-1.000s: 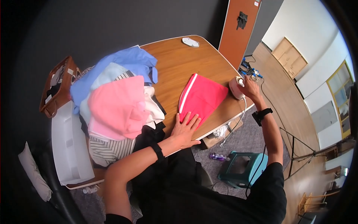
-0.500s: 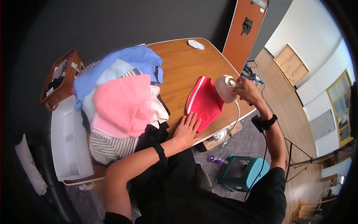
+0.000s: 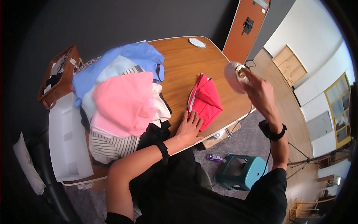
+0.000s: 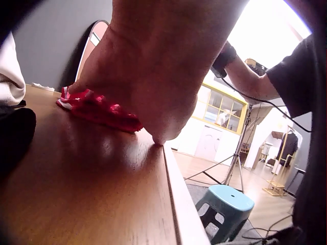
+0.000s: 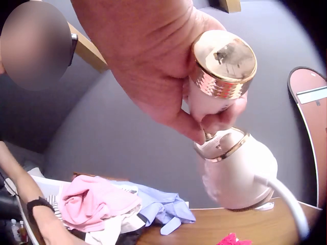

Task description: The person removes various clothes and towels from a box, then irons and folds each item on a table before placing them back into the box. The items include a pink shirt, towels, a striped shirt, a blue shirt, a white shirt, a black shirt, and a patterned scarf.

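My right hand grips a white handheld garment steamer with gold trim, lifted above the right side of the table. In the right wrist view, fingers and thumb wrap its handle, and a white cord runs from the rounded body. A red garment with a white stripe along one edge lies on the table, its far part folded over and creased. My left hand rests on the near end of the garment with fingers spread, palm side hidden. The thumb reaches the table's edge.
A heap of clothes, topped by a pink garment and a blue shirt, covers the table's left. Beside it are a white bin and a brown basket. A small white plate-like object lies far back. A teal stool stands below.
My right hand brought the steamer left over the red garment, then lifted it back right. The garment's far corner has folded inward. My left hand has stayed on the near end.
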The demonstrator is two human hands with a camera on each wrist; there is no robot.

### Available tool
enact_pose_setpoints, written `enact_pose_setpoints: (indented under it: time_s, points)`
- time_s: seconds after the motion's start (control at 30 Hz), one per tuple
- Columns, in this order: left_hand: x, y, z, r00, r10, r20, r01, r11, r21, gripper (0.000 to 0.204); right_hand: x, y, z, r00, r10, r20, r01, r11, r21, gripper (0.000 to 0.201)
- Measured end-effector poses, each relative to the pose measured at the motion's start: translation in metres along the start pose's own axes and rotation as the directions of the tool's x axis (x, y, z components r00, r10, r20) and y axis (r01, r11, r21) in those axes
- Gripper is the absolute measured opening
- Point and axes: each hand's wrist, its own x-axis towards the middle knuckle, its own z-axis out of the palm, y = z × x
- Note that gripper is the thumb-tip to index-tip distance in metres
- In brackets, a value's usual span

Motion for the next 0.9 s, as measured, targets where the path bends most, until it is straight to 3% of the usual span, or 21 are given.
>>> enact_pose_setpoints:
  time_s: [0.1, 0.13, 0.23, 0.27, 0.37, 0.47, 0.57, 0.6, 0.7, 0.77, 0.8, 0.83, 0.9]
  points:
    - [0.004, -0.003, -0.012, 1.0, 0.021, 0.013, -0.021, 1.0, -0.01, 0.086, -0.023, -0.001, 0.01, 0.99, -0.03, 0.136, 0.032, 0.999, -0.007, 0.046]
    - [0.005, -0.003, -0.015, 0.991, 0.016, -0.13, -0.024, 0.998, -0.058, 0.072, -0.03, 0.001, 0.011, 0.983, -0.012, 0.185, 0.012, 1.0, -0.001, 0.046]
    - [0.031, -0.014, -0.03, 0.998, -0.028, -0.054, 0.01, 0.949, -0.314, 0.055, -0.047, 0.012, 0.013, 0.974, 0.02, 0.224, -0.033, 0.998, 0.055, 0.045]
    - [0.042, -0.018, -0.026, 0.986, -0.049, -0.162, -0.001, 0.956, -0.294, 0.041, -0.053, 0.019, 0.013, 0.974, 0.03, 0.226, -0.05, 0.996, 0.08, 0.045]
    - [0.083, -0.039, -0.021, 0.907, 0.044, -0.419, -0.072, 0.996, -0.052, 0.039, -0.065, 0.039, 0.01, 0.966, 0.139, 0.22, -0.144, 0.989, 0.01, 0.044]
    - [0.126, -0.068, -0.008, 0.835, 0.164, -0.526, -0.114, 0.985, 0.126, 0.032, -0.079, 0.054, 0.002, 0.957, 0.176, 0.229, -0.181, 0.984, -0.003, 0.043]
    - [0.145, -0.078, -0.012, 0.944, 0.187, -0.271, -0.16, 0.98, 0.118, 0.021, -0.098, 0.069, -0.003, 0.938, 0.229, 0.258, -0.245, 0.969, 0.028, 0.045]
    - [0.156, -0.081, -0.002, 0.813, 0.28, -0.51, -0.207, 0.959, 0.196, 0.015, -0.103, 0.071, -0.008, 0.926, 0.256, 0.276, -0.279, 0.959, 0.048, 0.045]
    - [0.182, -0.054, -0.052, 0.834, 0.287, -0.471, -0.206, 0.954, 0.217, 0.015, -0.12, 0.082, -0.013, 0.917, 0.264, 0.298, -0.302, 0.949, 0.09, 0.046]
    - [0.211, -0.04, -0.062, 0.845, 0.253, -0.471, -0.21, 0.967, 0.143, 0.022, -0.127, 0.087, -0.014, 0.932, 0.22, 0.288, -0.253, 0.964, 0.084, 0.045]
    - [0.22, -0.031, -0.066, 0.851, 0.231, -0.473, -0.207, 0.973, 0.103, 0.027, -0.13, 0.087, -0.015, 0.909, 0.258, 0.326, -0.296, 0.952, 0.072, 0.044]
    - [0.227, -0.02, -0.057, 0.861, 0.093, -0.5, -0.178, 0.976, -0.125, 0.034, -0.134, 0.091, -0.012, 0.913, 0.255, 0.318, -0.291, 0.954, 0.069, 0.043]
    - [0.239, -0.006, -0.037, 0.865, -0.17, -0.473, -0.124, 0.84, -0.529, 0.05, -0.145, 0.098, -0.007, 0.93, 0.223, 0.293, -0.266, 0.957, 0.116, 0.044]
